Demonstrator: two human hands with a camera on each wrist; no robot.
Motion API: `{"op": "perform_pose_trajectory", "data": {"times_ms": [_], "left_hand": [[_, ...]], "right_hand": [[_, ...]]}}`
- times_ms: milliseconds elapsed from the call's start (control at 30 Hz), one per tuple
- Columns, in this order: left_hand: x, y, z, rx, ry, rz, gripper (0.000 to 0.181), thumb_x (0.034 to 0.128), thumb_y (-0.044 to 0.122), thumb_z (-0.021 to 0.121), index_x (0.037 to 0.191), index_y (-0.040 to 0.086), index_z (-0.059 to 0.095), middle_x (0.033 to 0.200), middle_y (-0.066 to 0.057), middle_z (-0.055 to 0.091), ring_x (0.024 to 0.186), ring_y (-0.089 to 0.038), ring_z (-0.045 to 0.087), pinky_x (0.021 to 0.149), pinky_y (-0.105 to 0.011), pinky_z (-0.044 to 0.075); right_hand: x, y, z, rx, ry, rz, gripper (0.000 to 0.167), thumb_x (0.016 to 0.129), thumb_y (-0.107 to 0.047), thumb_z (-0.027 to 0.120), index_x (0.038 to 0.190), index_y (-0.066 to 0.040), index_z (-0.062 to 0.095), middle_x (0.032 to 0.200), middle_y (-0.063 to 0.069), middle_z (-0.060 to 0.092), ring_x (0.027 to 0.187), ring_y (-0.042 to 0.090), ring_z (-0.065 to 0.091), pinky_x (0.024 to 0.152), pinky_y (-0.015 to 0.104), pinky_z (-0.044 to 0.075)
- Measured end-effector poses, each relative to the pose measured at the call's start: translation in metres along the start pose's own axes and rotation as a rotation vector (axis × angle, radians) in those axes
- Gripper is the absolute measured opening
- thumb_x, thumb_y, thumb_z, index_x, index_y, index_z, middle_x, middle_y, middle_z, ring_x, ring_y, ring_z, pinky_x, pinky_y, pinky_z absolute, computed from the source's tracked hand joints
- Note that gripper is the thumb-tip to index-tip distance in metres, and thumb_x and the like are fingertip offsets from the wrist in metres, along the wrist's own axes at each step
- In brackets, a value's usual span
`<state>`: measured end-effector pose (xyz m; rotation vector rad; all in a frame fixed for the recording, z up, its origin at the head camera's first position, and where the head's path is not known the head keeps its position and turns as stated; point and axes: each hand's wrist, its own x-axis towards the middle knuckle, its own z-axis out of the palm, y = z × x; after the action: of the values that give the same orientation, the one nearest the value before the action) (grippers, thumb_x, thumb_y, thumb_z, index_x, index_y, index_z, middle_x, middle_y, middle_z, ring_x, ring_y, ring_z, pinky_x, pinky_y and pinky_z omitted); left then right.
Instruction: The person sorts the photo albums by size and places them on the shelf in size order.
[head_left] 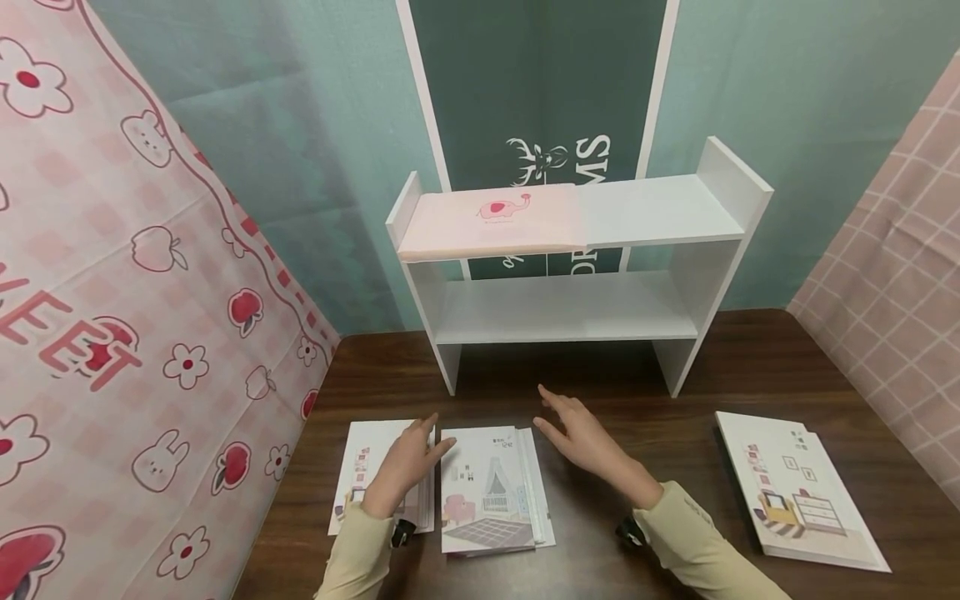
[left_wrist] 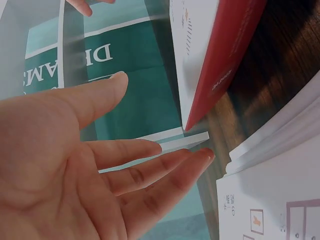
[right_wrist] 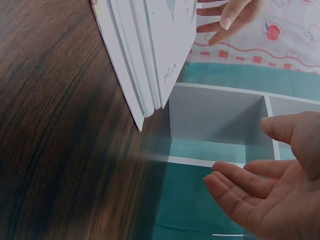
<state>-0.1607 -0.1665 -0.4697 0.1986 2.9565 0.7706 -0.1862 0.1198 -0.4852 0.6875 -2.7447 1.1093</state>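
Note:
My left hand [head_left: 408, 458] hovers over the gap between the left stack of books [head_left: 369, 442] and the middle stack [head_left: 491, 475]. Its fingers are relaxed and hold nothing. To the right of the middle stack, my right hand [head_left: 588, 437] hangs above the table with spread fingers and an empty palm. The middle stack has a drawn room with a tower on its top cover. In the left wrist view, a red spine [left_wrist: 227, 65] shows on the stack beyond my left fingers. Several book edges [right_wrist: 137, 60] show in the right wrist view.
A white two-tier shelf [head_left: 570, 312] stands at the back of the brown wooden table [head_left: 600, 550]. A flat pink item with an elephant print [head_left: 495, 225] lies on its top board. Another stack of books [head_left: 802, 500] lies at the right. Patterned cloth [head_left: 187, 367] hangs on the left.

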Motion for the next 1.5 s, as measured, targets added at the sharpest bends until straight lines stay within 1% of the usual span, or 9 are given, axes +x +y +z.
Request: {"op": "perform_pose_trajectory", "data": {"times_ms": [200,400,633,733,867,1000,1267,1367,1500], "left_hand": [[-0.002,0.000,0.000,0.010,-0.010,0.005,0.062,0.0894,0.036,0.059,0.131,-0.007,0.046,0.130,-0.031,0.047,0.118,-0.043,0.047,0.096,-0.053,0.040],[-0.001,-0.001,0.001,0.005,-0.018,-0.002,0.059,0.0894,0.036,0.060,0.130,-0.006,0.049,0.128,-0.030,0.050,0.120,-0.043,0.046,0.097,-0.054,0.039],[-0.005,-0.004,0.006,-0.018,-0.033,-0.024,0.057,0.0896,0.036,0.059,0.130,-0.004,0.049,0.129,-0.028,0.049,0.123,-0.043,0.043,0.099,-0.054,0.038],[-0.007,-0.005,0.008,-0.019,-0.038,-0.030,0.058,0.0896,0.036,0.059,0.130,-0.004,0.049,0.128,-0.028,0.050,0.120,-0.042,0.046,0.097,-0.053,0.040],[-0.009,-0.007,0.012,-0.007,-0.045,-0.031,0.058,0.0895,0.035,0.059,0.131,-0.004,0.048,0.123,-0.026,0.054,0.106,-0.036,0.056,0.090,-0.050,0.045],[-0.010,-0.009,0.015,-0.019,-0.042,-0.030,0.058,0.0892,0.035,0.060,0.131,-0.005,0.048,0.121,-0.026,0.055,0.099,-0.032,0.058,0.087,-0.048,0.047],[-0.013,-0.009,0.016,-0.046,-0.047,-0.031,0.057,0.0891,0.033,0.061,0.129,-0.006,0.049,0.122,-0.027,0.055,0.107,-0.036,0.057,0.091,-0.049,0.046],[-0.014,-0.009,0.017,-0.052,-0.060,-0.031,0.057,0.0893,0.032,0.060,0.129,-0.007,0.049,0.119,-0.027,0.057,0.103,-0.035,0.059,0.088,-0.049,0.047],[-0.014,-0.010,0.018,-0.055,-0.074,-0.023,0.058,0.0892,0.033,0.060,0.128,-0.008,0.048,0.109,-0.025,0.062,0.090,-0.030,0.064,0.080,-0.045,0.050]], "right_hand": [[-0.001,0.002,0.002,-0.006,-0.004,-0.009,0.058,0.092,-0.028,0.057,0.140,-0.003,0.038,0.122,0.019,0.059,0.119,0.042,0.046,0.094,0.056,0.042],[-0.002,0.000,0.005,0.010,-0.037,0.022,0.057,0.093,-0.027,0.057,0.141,-0.003,0.038,0.124,0.018,0.058,0.123,0.043,0.043,0.097,0.057,0.039],[-0.005,0.001,0.010,0.019,-0.061,0.036,0.056,0.093,-0.028,0.057,0.140,-0.003,0.040,0.121,0.017,0.060,0.113,0.035,0.053,0.089,0.049,0.047],[-0.007,0.002,0.013,0.042,-0.072,0.045,0.055,0.092,-0.027,0.057,0.139,-0.003,0.041,0.120,0.017,0.060,0.109,0.034,0.055,0.087,0.048,0.048],[-0.010,0.003,0.016,0.053,-0.090,0.047,0.054,0.093,-0.026,0.057,0.138,-0.001,0.041,0.120,0.019,0.060,0.107,0.034,0.056,0.087,0.047,0.048],[-0.013,0.005,0.018,0.049,-0.100,0.043,0.054,0.093,-0.026,0.056,0.138,0.000,0.042,0.119,0.019,0.060,0.108,0.034,0.056,0.088,0.048,0.047],[-0.015,0.006,0.021,0.036,-0.117,0.055,0.053,0.093,-0.027,0.056,0.135,0.003,0.044,0.119,0.019,0.060,0.112,0.036,0.053,0.093,0.052,0.043],[-0.016,0.007,0.022,0.042,-0.127,0.043,0.052,0.093,-0.027,0.056,0.133,0.005,0.046,0.119,0.021,0.060,0.109,0.035,0.056,0.090,0.050,0.046],[-0.018,0.007,0.024,0.059,-0.150,0.012,0.053,0.093,-0.026,0.055,0.131,0.009,0.045,0.118,0.024,0.059,0.104,0.034,0.059,0.083,0.047,0.050]]}}
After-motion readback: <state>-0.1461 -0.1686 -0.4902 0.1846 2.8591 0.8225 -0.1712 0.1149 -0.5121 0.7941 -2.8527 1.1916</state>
